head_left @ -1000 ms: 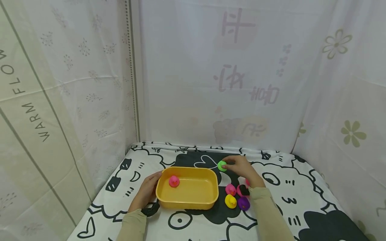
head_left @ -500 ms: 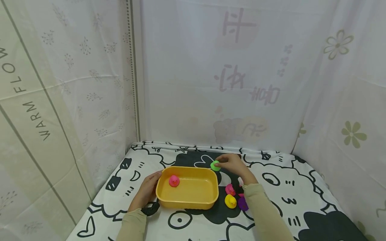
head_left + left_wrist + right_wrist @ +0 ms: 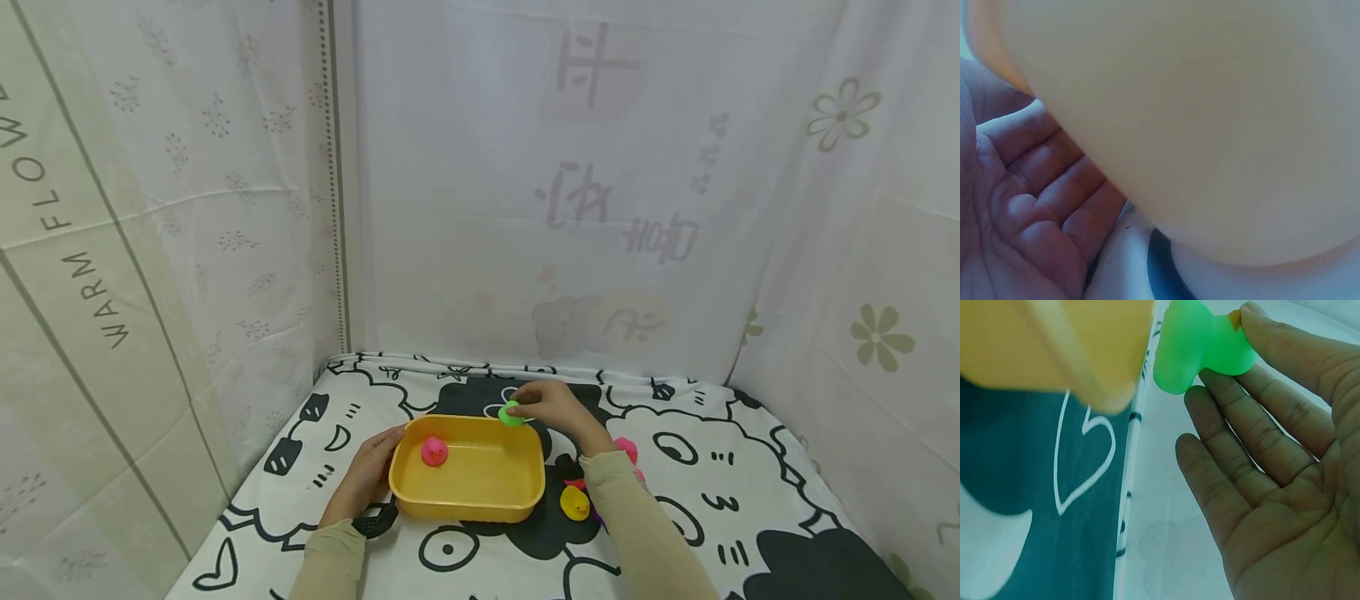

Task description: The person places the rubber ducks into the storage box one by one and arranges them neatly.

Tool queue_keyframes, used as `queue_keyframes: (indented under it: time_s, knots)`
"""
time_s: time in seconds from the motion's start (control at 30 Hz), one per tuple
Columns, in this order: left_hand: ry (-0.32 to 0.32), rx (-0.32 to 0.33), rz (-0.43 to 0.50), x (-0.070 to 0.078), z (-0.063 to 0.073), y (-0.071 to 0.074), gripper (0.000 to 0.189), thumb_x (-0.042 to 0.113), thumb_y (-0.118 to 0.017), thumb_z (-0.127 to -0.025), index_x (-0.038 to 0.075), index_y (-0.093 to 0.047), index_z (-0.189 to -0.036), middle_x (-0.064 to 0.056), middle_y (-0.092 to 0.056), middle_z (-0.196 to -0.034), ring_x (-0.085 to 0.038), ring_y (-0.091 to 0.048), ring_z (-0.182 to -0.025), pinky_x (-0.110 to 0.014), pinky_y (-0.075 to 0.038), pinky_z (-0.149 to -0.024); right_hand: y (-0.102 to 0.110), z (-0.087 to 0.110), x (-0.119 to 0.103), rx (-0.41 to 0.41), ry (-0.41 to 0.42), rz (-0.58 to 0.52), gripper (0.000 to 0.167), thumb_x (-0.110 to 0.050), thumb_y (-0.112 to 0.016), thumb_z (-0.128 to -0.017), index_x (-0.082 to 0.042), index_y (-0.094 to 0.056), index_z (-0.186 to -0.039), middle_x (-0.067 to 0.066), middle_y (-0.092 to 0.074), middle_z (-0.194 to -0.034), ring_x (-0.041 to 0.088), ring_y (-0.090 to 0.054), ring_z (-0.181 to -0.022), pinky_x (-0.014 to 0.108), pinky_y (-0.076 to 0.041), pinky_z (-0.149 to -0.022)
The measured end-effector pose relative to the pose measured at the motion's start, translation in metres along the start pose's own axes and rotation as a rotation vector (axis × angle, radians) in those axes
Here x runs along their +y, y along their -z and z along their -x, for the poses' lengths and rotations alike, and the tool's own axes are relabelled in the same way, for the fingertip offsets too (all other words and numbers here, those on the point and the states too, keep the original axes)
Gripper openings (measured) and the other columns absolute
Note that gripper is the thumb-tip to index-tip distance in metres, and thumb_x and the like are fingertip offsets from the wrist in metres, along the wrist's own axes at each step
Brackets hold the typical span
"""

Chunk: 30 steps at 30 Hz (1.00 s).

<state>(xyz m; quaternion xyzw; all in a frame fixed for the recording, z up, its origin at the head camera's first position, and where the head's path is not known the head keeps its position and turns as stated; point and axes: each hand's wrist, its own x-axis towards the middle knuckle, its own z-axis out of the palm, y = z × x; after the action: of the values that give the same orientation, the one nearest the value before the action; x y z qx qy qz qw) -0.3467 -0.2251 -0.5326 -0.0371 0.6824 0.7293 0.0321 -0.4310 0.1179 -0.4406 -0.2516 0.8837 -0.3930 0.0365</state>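
Observation:
Over the far right rim of a yellow plastic tub (image 3: 480, 504), my right hand (image 3: 558, 408) pinches a green rubber duck (image 3: 512, 414) between thumb and fingertips. The right wrist view shows the duck (image 3: 1182, 347) beside the tub's wall, with the other fingers spread out below it. At the tub's left end, my left hand (image 3: 367, 473) holds the far corner. In the left wrist view its thumb is at the rim and its fingers (image 3: 1054, 162) pass behind the wall. One pink rubber duck (image 3: 433, 451) sits inside the tub, toward the left.
Right of the tub stands a yellow duck (image 3: 575, 503). Pink ducks (image 3: 626, 450) and a purple one are partly hidden by my right sleeve (image 3: 637, 508). A black-and-white patterned cloth (image 3: 337, 408) covers the table, with curtains (image 3: 450, 208) behind.
My right hand has moved left with the green duck, from right of the tub to over its far right rim. The left hand and the tub have stayed in place.

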Motion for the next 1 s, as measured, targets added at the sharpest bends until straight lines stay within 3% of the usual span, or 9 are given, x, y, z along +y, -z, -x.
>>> queue_keyframes:
  time_s: [0.2,0.43,0.67,1.0]
  knots:
    - [0.009,-0.007,0.015,0.001,0.002,-0.001,0.061,0.05,-0.054,-0.101,0.007,-0.053,-0.145,-0.014,-0.056,-0.144,-0.027,-0.061,-0.12,-0.035,-0.055,-0.095,-0.011,-0.006,-0.012,-0.045,0.04,-0.011,0.033,-0.033,-0.079,-0.088,-0.013,-0.075,-0.113,-0.004,-0.073,-0.1,0.013,-0.068,-0.088,0.032,-0.06,-0.08]
    - [0.012,-0.009,0.021,0.001,0.002,-0.001,0.063,0.051,-0.056,-0.1,0.008,-0.053,-0.145,-0.014,-0.057,-0.142,-0.027,-0.062,-0.119,-0.035,-0.056,-0.095,-0.023,-0.012,-0.023,-0.098,0.057,-0.009,0.027,-0.035,-0.079,-0.088,-0.018,-0.077,-0.109,-0.008,-0.073,-0.096,0.012,-0.067,-0.087,0.031,-0.059,-0.082]
    - [-0.007,-0.021,0.029,-0.001,0.0,0.001,0.062,0.051,-0.055,-0.1,0.008,-0.054,-0.144,-0.015,-0.058,-0.141,-0.027,-0.062,-0.118,-0.034,-0.057,-0.093,-0.034,-0.017,-0.026,-0.161,0.056,0.015,0.028,-0.039,-0.078,-0.088,-0.02,-0.076,-0.11,-0.01,-0.072,-0.099,0.012,-0.066,-0.093,0.036,-0.058,-0.087]
    - [-0.004,-0.007,0.018,-0.002,-0.002,0.002,0.061,0.052,-0.056,-0.099,0.009,-0.057,-0.142,-0.013,-0.061,-0.137,-0.026,-0.064,-0.113,-0.035,-0.057,-0.093,-0.049,-0.025,-0.027,-0.204,0.073,0.026,0.028,-0.037,-0.081,-0.085,-0.02,-0.077,-0.107,-0.01,-0.073,-0.099,0.009,-0.067,-0.094,0.032,-0.058,-0.088]
